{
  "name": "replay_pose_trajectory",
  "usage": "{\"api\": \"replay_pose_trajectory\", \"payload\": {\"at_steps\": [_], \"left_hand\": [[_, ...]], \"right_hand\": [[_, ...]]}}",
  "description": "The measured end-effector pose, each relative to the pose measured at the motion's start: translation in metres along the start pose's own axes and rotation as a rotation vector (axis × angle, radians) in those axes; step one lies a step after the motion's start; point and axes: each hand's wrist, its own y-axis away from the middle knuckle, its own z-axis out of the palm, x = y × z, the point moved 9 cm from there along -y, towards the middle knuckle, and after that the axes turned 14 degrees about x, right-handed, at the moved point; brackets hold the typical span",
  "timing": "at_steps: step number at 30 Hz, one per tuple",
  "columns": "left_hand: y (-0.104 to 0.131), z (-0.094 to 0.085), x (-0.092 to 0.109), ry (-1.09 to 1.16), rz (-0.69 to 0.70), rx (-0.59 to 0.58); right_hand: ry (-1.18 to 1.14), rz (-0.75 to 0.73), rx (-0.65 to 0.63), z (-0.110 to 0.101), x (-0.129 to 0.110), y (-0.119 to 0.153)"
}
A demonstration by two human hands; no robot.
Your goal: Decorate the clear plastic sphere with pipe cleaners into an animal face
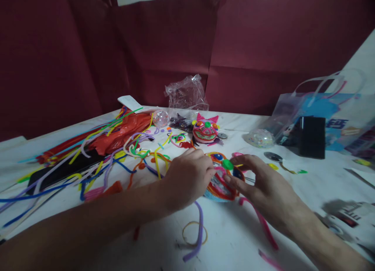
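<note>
A clear ball decorated with coloured pipe cleaners (221,188) lies in front of me, with a green button (227,164) and blue and dark round pieces on its face. Fingers and thumb of my right hand (259,179) grip its right side. At its left edge my left hand (189,173) is closed in a pinch, where a short pink pipe cleaner (220,170) comes out at the fingertips. The left fingers partly hide the ball. Behind it stands a similar finished-looking ball (205,131) with pink pointed ears and button eyes.
Many loose pipe cleaners (108,173) and a red plastic bag (125,132) spread over the left. A clear dome (260,137), a black box (312,137) and a carrier bag (336,111) stand at right. A purple pipe cleaner (199,232) and a rubber band (184,235) lie nearest me.
</note>
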Motion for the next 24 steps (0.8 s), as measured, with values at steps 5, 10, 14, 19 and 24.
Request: {"api": "replay_pose_trajectory", "payload": {"at_steps": [5,10,14,19,24], "left_hand": [[-0.003,0.021,-0.024,0.316,-0.410,-0.195],[0.003,0.032,-0.032,0.511,-0.641,-0.334],[0.008,0.034,-0.031,0.622,-0.768,-0.388],[0.010,0.034,-0.028,0.663,-0.794,-0.375],[0.012,0.033,-0.025,0.727,-0.827,-0.325]], "right_hand": [[0.008,-0.023,-0.013,0.000,-0.004,0.000],[0.011,-0.053,-0.015,0.001,-0.005,0.001],[0.011,-0.059,-0.025,0.001,-0.004,0.002],[0.015,-0.070,-0.036,0.002,-0.004,0.002],[0.024,-0.078,-0.026,0.001,-0.005,0.002]]}}
